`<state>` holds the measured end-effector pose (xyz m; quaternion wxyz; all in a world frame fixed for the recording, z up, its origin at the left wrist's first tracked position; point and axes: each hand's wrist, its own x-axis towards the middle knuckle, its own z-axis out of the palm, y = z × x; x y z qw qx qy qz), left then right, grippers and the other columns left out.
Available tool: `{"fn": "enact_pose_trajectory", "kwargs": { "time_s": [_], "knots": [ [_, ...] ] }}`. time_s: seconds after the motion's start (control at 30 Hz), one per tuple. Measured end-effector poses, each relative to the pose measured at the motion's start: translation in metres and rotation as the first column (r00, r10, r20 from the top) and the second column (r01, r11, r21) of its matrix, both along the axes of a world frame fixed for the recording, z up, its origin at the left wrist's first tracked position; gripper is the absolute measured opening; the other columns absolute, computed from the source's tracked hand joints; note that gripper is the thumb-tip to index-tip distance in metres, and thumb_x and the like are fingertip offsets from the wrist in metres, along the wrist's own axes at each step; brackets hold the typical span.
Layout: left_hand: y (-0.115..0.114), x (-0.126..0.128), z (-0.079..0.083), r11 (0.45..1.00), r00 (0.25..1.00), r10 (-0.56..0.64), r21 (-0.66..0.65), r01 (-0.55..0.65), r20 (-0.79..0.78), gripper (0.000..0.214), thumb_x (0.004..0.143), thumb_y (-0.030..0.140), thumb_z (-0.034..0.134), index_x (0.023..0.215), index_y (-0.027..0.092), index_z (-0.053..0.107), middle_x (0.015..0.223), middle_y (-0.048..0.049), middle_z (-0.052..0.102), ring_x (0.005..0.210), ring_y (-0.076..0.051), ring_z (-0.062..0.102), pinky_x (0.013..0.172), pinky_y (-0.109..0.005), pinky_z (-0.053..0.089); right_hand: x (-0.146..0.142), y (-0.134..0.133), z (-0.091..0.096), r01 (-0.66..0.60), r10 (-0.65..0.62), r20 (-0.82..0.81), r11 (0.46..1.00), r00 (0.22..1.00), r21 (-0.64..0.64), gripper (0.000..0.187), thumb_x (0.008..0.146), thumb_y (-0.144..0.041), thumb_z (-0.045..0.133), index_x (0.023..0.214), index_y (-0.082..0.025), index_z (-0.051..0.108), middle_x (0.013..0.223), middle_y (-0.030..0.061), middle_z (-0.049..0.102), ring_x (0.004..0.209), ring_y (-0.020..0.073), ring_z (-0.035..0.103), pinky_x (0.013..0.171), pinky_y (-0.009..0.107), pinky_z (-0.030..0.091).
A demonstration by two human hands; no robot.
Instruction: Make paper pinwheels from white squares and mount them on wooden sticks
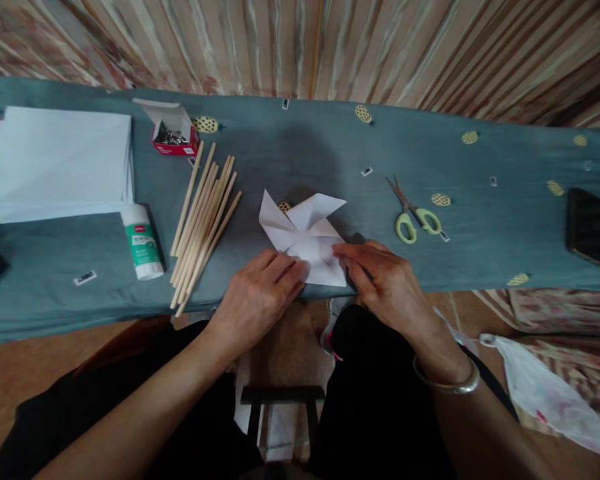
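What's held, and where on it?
White paper pinwheel: left hand at its near-left edge, right hand at its right edge.

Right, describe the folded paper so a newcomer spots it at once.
On the table, look at the near edge, between the sticks on the left and the scissors on the right. There lies the folded paper, with the left hand and right hand at its near side. Unlike the flat paper stack, it has pointed, pinwheel-like flaps.

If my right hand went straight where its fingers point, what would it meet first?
Your right hand would meet the folded white paper pinwheel, which it seems to touch; exact contact is unclear.
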<state>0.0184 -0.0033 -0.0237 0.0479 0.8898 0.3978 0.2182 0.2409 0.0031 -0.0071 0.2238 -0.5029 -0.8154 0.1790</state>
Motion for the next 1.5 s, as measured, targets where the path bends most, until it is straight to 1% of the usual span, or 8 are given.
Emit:
{"fn": "enact_pose_trajectory", "kwargs": {
  "time_s": [0.17, 0.33, 0.47, 0.7, 0.97, 1.23, 1.37, 1.5],
  "knots": [
    [0.000, -0.002, 0.000, 1.000, 0.999, -0.027, 0.010, 0.027, 0.018, 0.016, 0.091, 0.016, 0.055, 0.102, 0.010, 0.064, 0.093, -0.0087, 0.069, 0.084, -0.021, 0.061, 0.072, -0.032, 0.056, 0.001, 0.000, 0.003, 0.000, -0.005, -0.076, 0.998, 0.997, -0.057, 0.029, 0.093, -0.015, 0.044, 0.110, -0.016, 0.068, 0.102, 0.0082, 0.073, 0.093, 0.0208, 0.066, 0.087, 0.040, 0.052],
    [-0.001, -0.003, 0.001, 1.000, 0.999, -0.020, -0.022, 0.021, 0.049, 0.014, 0.089, 0.012, 0.057, 0.099, 0.008, 0.065, 0.092, -0.0093, 0.069, 0.082, -0.021, 0.061, 0.072, -0.034, 0.057, -0.007, 0.000, 0.002, 0.022, -0.037, -0.180, 0.996, 0.983, -0.082, 0.022, 0.088, -0.017, 0.058, 0.106, -0.021, 0.070, 0.112, 0.0075, 0.071, 0.106, 0.0219, 0.064, 0.096, 0.043, 0.048],
    [-0.002, -0.003, 0.000, 0.998, 0.998, -0.018, -0.051, 0.022, 0.065, 0.017, 0.090, 0.011, 0.054, 0.103, 0.008, 0.064, 0.093, -0.0103, 0.069, 0.084, -0.021, 0.061, 0.074, -0.035, 0.057, -0.018, 0.001, 0.001, 0.060, -0.081, -0.251, 0.994, 0.965, -0.091, 0.016, 0.088, -0.021, 0.061, 0.099, -0.023, 0.071, 0.109, 0.0057, 0.071, 0.103, 0.0203, 0.064, 0.093, 0.042, 0.050],
    [-0.006, -0.002, 0.001, 0.988, 0.991, -0.039, -0.144, 0.058, 0.131, 0.047, 0.093, 0.011, 0.048, 0.139, 0.011, 0.037, 0.110, -0.0116, 0.066, 0.095, -0.019, 0.062, 0.086, -0.035, 0.056, -0.028, 0.002, 0.003, 0.151, -0.148, -0.145, 0.989, 0.978, 0.008, 0.012, 0.088, -0.022, 0.061, 0.093, -0.021, 0.072, 0.110, 0.0068, 0.070, 0.101, 0.0226, 0.063, 0.092, 0.042, 0.049],
    [-0.004, -0.005, 0.004, 0.985, 0.974, -0.125, -0.096, 0.145, 0.189, 0.027, 0.093, 0.012, 0.048, 0.118, 0.006, 0.057, 0.108, -0.0148, 0.067, 0.096, -0.022, 0.062, 0.085, -0.039, 0.058, -0.035, -0.001, 0.002, 0.149, -0.144, -0.058, 0.985, 0.988, 0.093, 0.011, 0.088, -0.021, 0.061, 0.090, -0.018, 0.071, 0.107, 0.0088, 0.071, 0.099, 0.0234, 0.064, 0.089, 0.042, 0.049],
    [-0.003, -0.004, 0.001, 0.977, 0.977, -0.067, -0.186, 0.105, 0.201, 0.031, 0.093, 0.011, 0.048, 0.123, 0.010, 0.055, 0.113, -0.0134, 0.066, 0.101, -0.021, 0.060, 0.088, -0.039, 0.057, -0.035, -0.003, 0.000, 0.121, -0.128, 0.019, 0.968, 0.992, 0.218, 0.015, 0.089, -0.019, 0.057, 0.099, -0.017, 0.069, 0.108, 0.0103, 0.071, 0.098, 0.0250, 0.064, 0.087, 0.042, 0.049],
    [-0.001, -0.003, 0.005, 0.971, 0.976, -0.066, -0.212, 0.111, 0.207, 0.036, 0.094, 0.011, 0.045, 0.129, 0.009, 0.050, 0.113, -0.0125, 0.066, 0.098, -0.020, 0.059, 0.086, -0.037, 0.057, -0.035, -0.006, 0.001, 0.073, -0.087, 0.050, 0.972, 0.995, 0.225, 0.017, 0.090, -0.017, 0.056, 0.102, -0.016, 0.068, 0.108, 0.0100, 0.071, 0.096, 0.0243, 0.063, 0.085, 0.040, 0.049],
    [0.000, -0.004, 0.005, 0.976, 0.970, -0.082, -0.177, 0.124, 0.227, 0.030, 0.095, 0.015, 0.044, 0.123, 0.011, 0.056, 0.111, -0.0121, 0.067, 0.097, -0.020, 0.060, 0.083, -0.037, 0.058, -0.034, -0.007, 0.000, 0.045, -0.063, 0.072, 0.973, 0.995, 0.224, 0.018, 0.090, -0.017, 0.055, 0.101, -0.017, 0.068, 0.106, 0.0088, 0.071, 0.094, 0.0239, 0.063, 0.083, 0.040, 0.049]
  ]
}}
